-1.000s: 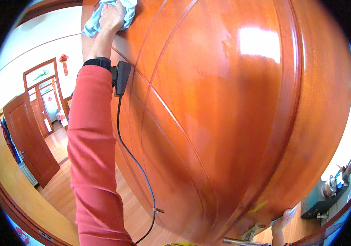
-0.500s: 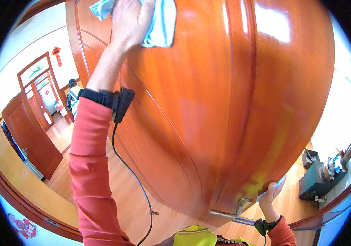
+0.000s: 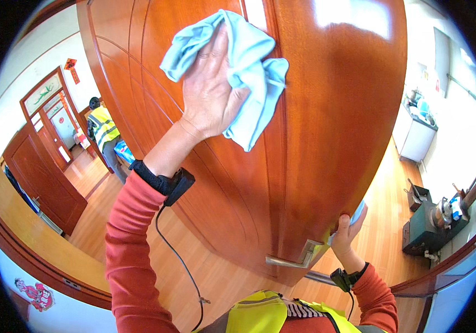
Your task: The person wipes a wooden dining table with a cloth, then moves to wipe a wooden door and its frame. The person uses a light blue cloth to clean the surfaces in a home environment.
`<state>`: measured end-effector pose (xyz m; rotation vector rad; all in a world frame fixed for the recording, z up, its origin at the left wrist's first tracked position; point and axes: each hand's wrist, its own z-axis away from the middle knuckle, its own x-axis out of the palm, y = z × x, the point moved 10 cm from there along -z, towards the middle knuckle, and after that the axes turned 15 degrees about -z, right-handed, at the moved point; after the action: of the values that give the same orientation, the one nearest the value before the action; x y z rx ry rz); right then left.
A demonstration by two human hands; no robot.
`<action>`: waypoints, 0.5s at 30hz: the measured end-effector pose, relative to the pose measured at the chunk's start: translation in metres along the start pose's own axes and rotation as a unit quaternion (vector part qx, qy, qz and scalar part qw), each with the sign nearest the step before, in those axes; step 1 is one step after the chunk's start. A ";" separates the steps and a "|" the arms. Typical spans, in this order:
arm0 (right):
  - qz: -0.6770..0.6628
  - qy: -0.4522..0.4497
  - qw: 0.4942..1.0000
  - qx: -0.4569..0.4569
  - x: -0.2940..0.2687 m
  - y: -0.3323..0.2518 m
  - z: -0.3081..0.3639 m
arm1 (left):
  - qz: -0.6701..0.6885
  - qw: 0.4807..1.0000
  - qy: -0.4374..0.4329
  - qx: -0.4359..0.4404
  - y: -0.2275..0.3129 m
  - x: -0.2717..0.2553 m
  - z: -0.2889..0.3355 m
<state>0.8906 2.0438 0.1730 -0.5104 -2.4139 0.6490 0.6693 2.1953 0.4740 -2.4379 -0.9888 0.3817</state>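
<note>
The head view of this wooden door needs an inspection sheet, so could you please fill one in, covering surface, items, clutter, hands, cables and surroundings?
Surface: glossy reddish-brown wooden door with curved grooves and bright reflections.
Job's things: crumpled light-blue cloth against the door; metal lever handle near its edge.
Clutter: metal kettle on a dark stove, with a dark open box beyond.
Hands: left hand spread on the cloth; right hand at the door's edge, with something pale blue, unclear.
Cables: black cable hanging from the left wrist device; shorter cable at the right.
Surroundings: co-worker in a yellow reflective vest; wood-plank floor.
</note>
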 end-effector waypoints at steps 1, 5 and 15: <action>0.001 -0.007 1.000 0.005 0.001 0.001 0.000 | -0.017 1.000 0.002 0.007 0.000 0.000 -0.005; 0.022 -0.004 1.000 -0.001 0.000 0.000 0.000 | 0.020 0.994 0.104 -0.018 0.000 -0.022 -0.033; 0.087 0.013 0.996 -0.015 -0.008 0.001 0.002 | 0.116 0.985 0.083 -0.098 0.045 -0.027 -0.065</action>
<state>0.8959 2.0395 0.1678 -0.7437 -2.3761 0.6767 0.7037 2.1275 0.5072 -2.7217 -0.7035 0.1583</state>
